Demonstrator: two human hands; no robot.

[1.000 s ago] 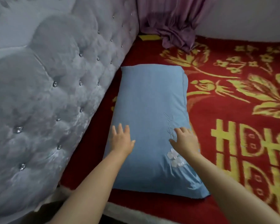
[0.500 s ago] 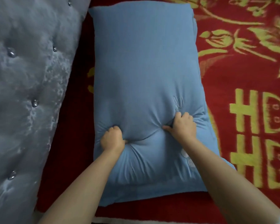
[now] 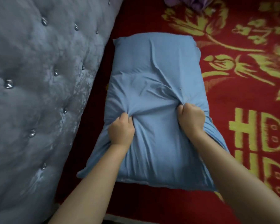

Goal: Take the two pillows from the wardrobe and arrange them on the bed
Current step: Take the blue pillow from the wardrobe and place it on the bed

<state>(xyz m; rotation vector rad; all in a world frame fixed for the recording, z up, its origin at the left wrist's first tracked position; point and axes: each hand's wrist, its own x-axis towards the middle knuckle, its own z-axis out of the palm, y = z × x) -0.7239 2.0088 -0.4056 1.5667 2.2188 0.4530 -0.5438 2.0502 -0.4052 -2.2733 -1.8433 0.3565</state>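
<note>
A light blue pillow (image 3: 155, 75) lies lengthwise on the bed's red cover with yellow flower pattern (image 3: 242, 97), close beside the headboard. My left hand (image 3: 121, 130) is clenched on a bunch of the pillow's fabric near its left side. My right hand (image 3: 191, 118) grips a fistful of the fabric near its right side. Creases run from both fists across the pillowcase, and its near end bulges up between my forearms. Only one pillow is in view.
A grey tufted headboard (image 3: 39, 94) with shiny buttons fills the left. Purple curtain cloth (image 3: 189, 2) bunches at the top edge. The bed's near edge runs along the bottom.
One second ago my hands lay open on the flat pillow. They then closed on its fabric, and now the cloth is bunched and creased and the near end is pulled up.
</note>
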